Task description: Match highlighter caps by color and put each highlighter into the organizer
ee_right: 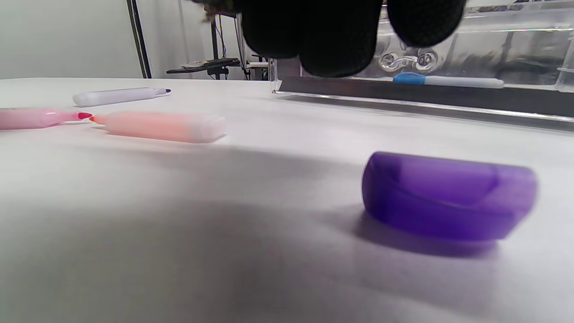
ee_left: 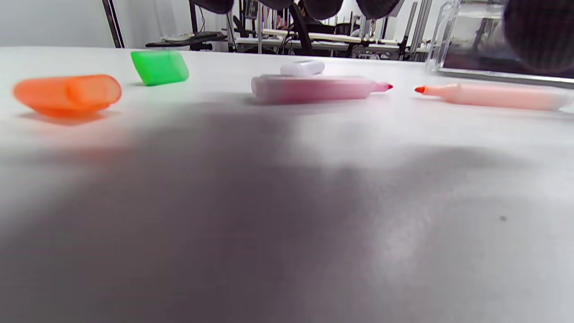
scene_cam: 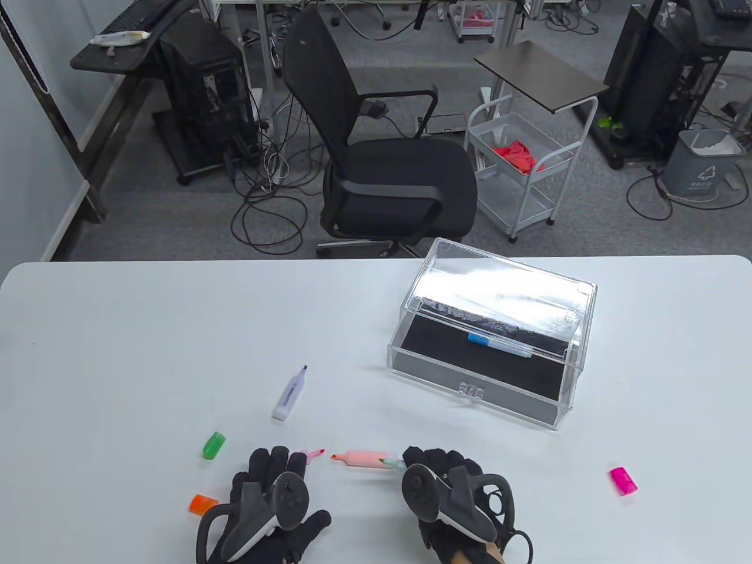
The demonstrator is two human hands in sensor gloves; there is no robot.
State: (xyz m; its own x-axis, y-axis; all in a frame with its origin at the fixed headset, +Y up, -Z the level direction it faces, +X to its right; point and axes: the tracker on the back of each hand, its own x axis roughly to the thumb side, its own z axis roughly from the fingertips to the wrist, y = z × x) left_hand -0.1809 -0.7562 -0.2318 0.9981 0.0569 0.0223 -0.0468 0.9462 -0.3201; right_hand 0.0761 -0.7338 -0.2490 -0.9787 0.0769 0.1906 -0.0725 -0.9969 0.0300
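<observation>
My left hand lies flat and holds nothing, its fingertips partly over the uncapped pink highlighter. Beside that lies the uncapped orange highlighter. My right hand has curled fingers, and a pale green highlighter sticks out of them to the left. A purple cap sits under that hand, hidden in the table view. The uncapped purple highlighter lies further out. A green cap and an orange cap are left of my left hand. A pink cap lies far right.
The clear organizer stands at the right with its lid raised, and a capped blue highlighter lies on its dark floor. Beyond the table's far edge stand an office chair and a white cart.
</observation>
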